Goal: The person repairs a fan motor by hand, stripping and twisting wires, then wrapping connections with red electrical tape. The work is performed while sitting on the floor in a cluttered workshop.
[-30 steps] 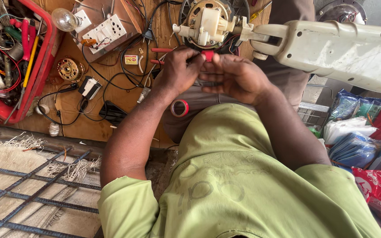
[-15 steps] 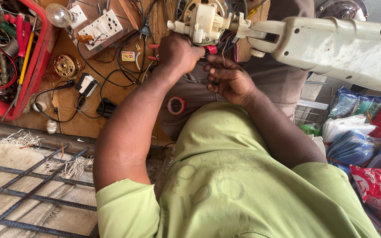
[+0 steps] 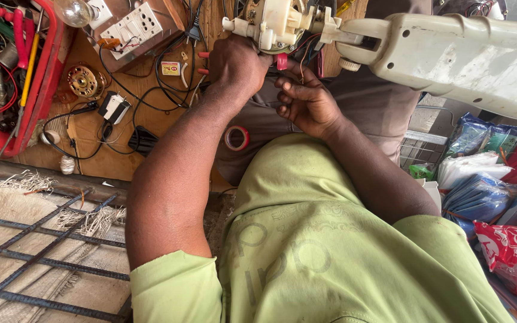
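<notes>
1. Cream-coloured moulded plastic forms the motor housing (image 3: 279, 24) at the top of the view; the left hand (image 3: 234, 63) closes over its lower edge with fingers curled in a grasp, knuckles facing the camera.
2. Right hand (image 3: 306, 104) sits just below and to the right of the housing, fingers half bent around thin wires and a small red piece (image 3: 282, 61); whether they pinch the piece cannot be told.
3. Housing joins a long, smooth, off-white plastic body (image 3: 462, 57), scuffed and stained, which extends to the right edge.
4. Both forearms rise from short sleeves of a light green shirt (image 3: 306, 251), soft and slightly creased.
5. Roll of red tape (image 3: 236, 138) lies on grey-brown cloth beneath the left forearm.
6. Wooden board (image 3: 91, 140), worn and brown, carries a white socket panel (image 3: 131, 27), a clear glass bulb (image 3: 73, 11), a brass-coloured round coil part (image 3: 83, 81) and tangled black cables (image 3: 151, 84).
7. Red plastic tray (image 3: 40, 90) at the far left holds tools and loose wires.
8. Dark metal bars (image 3: 37, 239) cross frayed woven matting at lower left.
9. Glossy blue, white and red plastic packets (image 3: 486, 191) are heaped at the right.
</notes>
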